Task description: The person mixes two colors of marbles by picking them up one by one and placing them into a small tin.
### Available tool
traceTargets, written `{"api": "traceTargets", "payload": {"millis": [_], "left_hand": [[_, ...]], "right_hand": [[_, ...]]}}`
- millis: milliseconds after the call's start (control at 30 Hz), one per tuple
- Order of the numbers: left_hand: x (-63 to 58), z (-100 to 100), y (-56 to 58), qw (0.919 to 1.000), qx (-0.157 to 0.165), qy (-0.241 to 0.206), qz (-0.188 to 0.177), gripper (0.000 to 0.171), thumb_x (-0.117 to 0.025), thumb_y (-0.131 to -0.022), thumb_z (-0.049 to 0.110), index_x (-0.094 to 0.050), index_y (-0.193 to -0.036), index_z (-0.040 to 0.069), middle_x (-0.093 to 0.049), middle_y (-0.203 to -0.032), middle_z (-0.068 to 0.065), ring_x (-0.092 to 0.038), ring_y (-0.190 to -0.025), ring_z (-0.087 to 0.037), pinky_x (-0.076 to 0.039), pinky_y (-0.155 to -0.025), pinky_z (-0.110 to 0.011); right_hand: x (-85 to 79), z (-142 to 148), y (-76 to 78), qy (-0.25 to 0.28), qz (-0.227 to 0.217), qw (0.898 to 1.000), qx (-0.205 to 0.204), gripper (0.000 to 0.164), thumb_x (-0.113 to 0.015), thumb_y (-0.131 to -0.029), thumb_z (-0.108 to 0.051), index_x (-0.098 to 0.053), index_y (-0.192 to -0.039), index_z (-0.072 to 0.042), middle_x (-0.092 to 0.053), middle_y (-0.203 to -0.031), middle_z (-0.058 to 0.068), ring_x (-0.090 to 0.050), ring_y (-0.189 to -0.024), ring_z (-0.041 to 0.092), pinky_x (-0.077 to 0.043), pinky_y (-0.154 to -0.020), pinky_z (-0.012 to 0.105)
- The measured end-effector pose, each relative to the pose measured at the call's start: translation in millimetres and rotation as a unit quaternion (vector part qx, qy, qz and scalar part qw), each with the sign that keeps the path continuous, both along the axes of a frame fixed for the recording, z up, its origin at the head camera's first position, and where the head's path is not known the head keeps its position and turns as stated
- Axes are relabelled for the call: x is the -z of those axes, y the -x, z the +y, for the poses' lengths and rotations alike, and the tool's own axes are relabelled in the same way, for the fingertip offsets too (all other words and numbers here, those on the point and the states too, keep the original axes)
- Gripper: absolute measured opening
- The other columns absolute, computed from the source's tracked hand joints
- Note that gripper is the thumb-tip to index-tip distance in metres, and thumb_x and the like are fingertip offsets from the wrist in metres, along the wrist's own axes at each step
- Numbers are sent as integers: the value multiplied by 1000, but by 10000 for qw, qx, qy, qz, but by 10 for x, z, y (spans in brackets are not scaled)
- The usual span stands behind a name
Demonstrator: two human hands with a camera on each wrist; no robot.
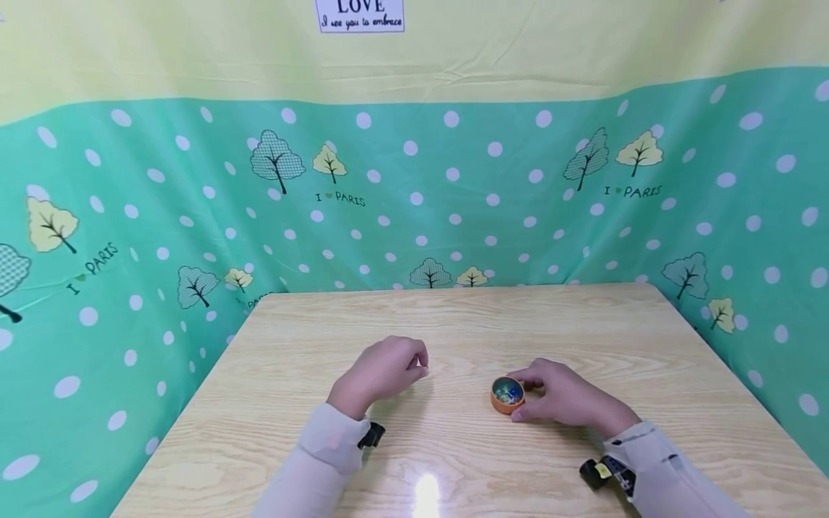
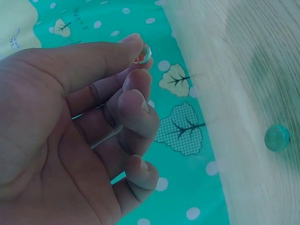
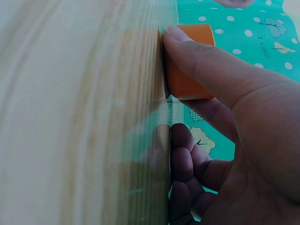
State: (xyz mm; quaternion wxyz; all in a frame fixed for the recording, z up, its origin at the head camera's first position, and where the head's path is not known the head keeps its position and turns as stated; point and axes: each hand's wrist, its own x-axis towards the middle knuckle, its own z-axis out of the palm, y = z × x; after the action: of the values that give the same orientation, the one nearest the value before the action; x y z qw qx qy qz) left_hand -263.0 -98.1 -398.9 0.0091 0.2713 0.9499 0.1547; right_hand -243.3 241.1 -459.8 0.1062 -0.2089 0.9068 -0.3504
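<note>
My left hand (image 1: 388, 367) is held over the left-middle of the table, thumb and index finger together. Between those fingertips the left wrist view shows a small clear glass marble (image 2: 147, 54) with an orange-and-white streak; the other fingers are loosely curled. Beside the hand in that view, a translucent green round piece (image 2: 276, 137) appears against the wood. My right hand (image 1: 560, 394) grips a small round orange container (image 1: 500, 407) from its right side, thumb at the near edge. Inside are shiny blue and green marbles (image 1: 508, 390). The container stands on the table.
The pale wood-grain table (image 1: 453, 324) stretches out to a green dotted curtain (image 1: 453, 201) behind and at both sides. A bright light reflection lies on the near tabletop. Small black cameras (image 1: 372, 435) are strapped at both wrists over light sleeves.
</note>
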Motion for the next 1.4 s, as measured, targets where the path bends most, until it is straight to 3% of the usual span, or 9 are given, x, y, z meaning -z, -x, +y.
{"api": "traceTargets", "payload": {"millis": [800,1167,1400], "left_hand": [[-81,261,1,9997,233,-66,22,6,-74,-97,26,-71,-95,21,-60,-77,13,-54,-66,-5,-48,-65,-25],[-86,382,29,9994,338,-60,-4,8,-74,-97,28,-71,-95,21,-63,-87,12,-57,-77,-6,-50,-71,-24],[-174,482,70,9990,415,-162,68,8,-74,-97,28,-73,-96,21,-64,-88,12,-58,-77,-6,-50,-72,-24]], "right_hand": [[16,1,10,-27,19,10000,-20,67,-89,-79,-46,-69,-135,-16,-62,-107,-2,-57,-98,16,-47,-78,26],[5,-17,-7,-180,2,9997,164,68,-91,-76,-47,-69,-135,-19,-62,-106,-3,-57,-100,17,-48,-83,31],[-14,-16,-12,-215,61,9996,142,68,-90,-76,-47,-70,-134,-18,-61,-105,-3,-57,-98,17,-48,-81,29]]}}
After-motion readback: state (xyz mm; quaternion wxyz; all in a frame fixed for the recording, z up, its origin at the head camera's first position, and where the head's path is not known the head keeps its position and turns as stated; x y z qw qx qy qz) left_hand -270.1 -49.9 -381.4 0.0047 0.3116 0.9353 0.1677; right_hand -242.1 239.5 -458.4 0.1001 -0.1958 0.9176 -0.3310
